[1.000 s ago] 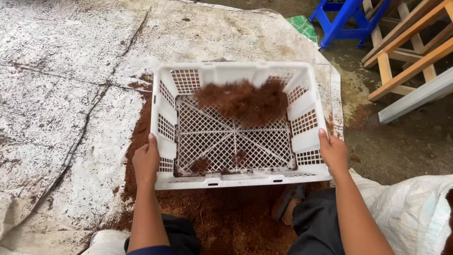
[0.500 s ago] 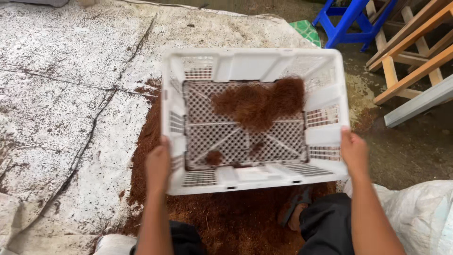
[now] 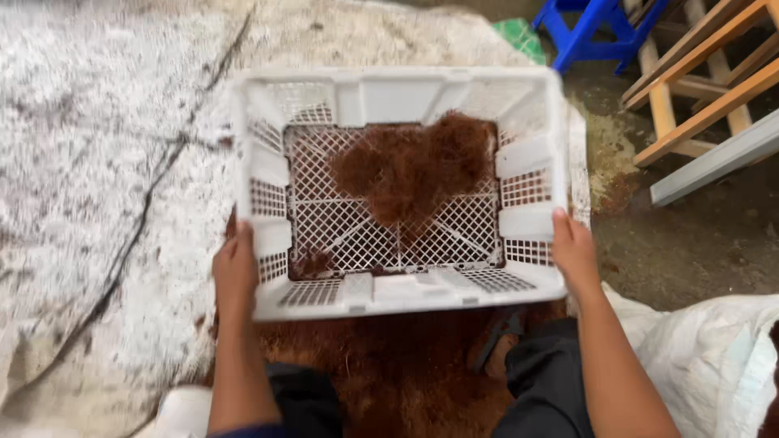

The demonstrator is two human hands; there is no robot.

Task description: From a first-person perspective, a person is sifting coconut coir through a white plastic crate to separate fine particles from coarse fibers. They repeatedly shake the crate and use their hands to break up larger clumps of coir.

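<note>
Outdoors, a left hand (image 3: 237, 272) and right hand (image 3: 574, 253) clasp the near corners of a white mesh crate (image 3: 398, 294) raised above a brown fibre pile (image 3: 389, 365). Much fine material has evidently fallen through; a coarse reddish clump (image 3: 414, 166) remains at the crate's far edge, unsifted.

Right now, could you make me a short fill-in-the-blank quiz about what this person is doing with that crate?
1. Both hands grip a white plastic ____ with a mesh bottom.
2. The clump of fibre inside it is reddish-____.
3. The left hand and right hand hold its two ____.
4. The stool at top right is ____.

Missing words: crate; brown; sides; blue.
</note>
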